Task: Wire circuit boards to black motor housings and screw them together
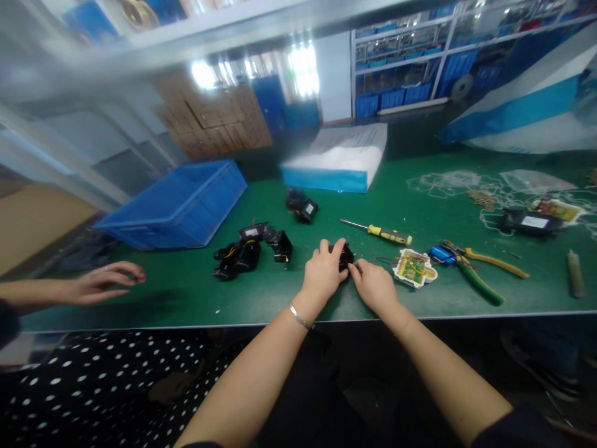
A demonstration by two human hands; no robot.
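Note:
My left hand (323,271) and my right hand (373,286) meet over a small black part (346,254) on the green table (280,298), near its front edge. Fingers of both hands are curled round the part, and most of it is hidden under them. A silver bracelet (298,316) sits on my left wrist. Thin red wires (385,259) run from the part toward a small white-rimmed circuit board (414,268) just right of my right hand.
Black parts (252,249) and another (302,205) lie left and behind. A yellow screwdriver (380,233), green-and-yellow pliers (476,269), a blue crate (180,202) and a white-blue block (338,158) are on the table. Another person's hand (105,280) rests at the left.

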